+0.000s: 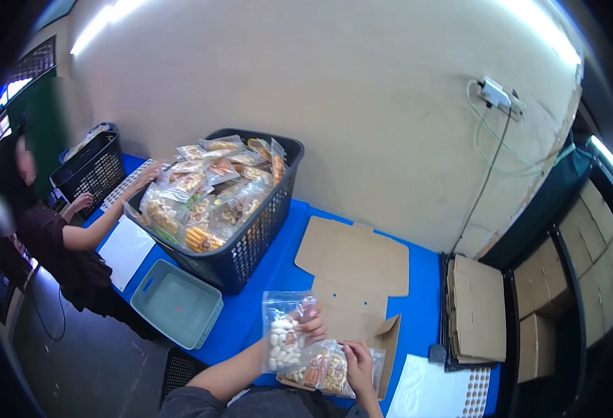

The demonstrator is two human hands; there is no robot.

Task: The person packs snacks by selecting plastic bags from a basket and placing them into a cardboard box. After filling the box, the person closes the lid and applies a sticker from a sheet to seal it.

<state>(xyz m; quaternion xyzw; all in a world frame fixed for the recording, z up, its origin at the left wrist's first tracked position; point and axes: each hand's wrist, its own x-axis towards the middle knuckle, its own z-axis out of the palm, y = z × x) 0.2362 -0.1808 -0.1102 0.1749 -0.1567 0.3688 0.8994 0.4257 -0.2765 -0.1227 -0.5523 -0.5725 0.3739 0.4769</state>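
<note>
Nearest the camera, an open cardboard box (pixel 389 343) sits on the blue bench (pixel 418 306), holding filled clear bags (pixel 325 368); above its left side the left hand (pixel 311 325) has its grip clamped on a clear bag of white pieces (pixel 283 346), held roughly upright by its right side; the right hand (pixel 359 370) is over the box's right part, fingers close together at the bags there, though I cannot tell whether its grip has anything pinched. A flat cardboard panel (pixel 355 258) lies beyond the box; a large dark basket (pixel 272 230) heaped with bags stands farther off to the box's left, with a grey-green tray (pixel 177 306) nearer; a sheet of round stickers (pixel 418 390) lies to its right; a co-worker's hand (pixel 144 177) reaches onto the heap. The held bag could swing or slip, since its weight hangs from a one-sided hold; it could catch the box's edge if lowered askew; tightly crowded bags could ride up and crease, and pressing them down might strain a seal or bend the thin cardboard wall.
</note>
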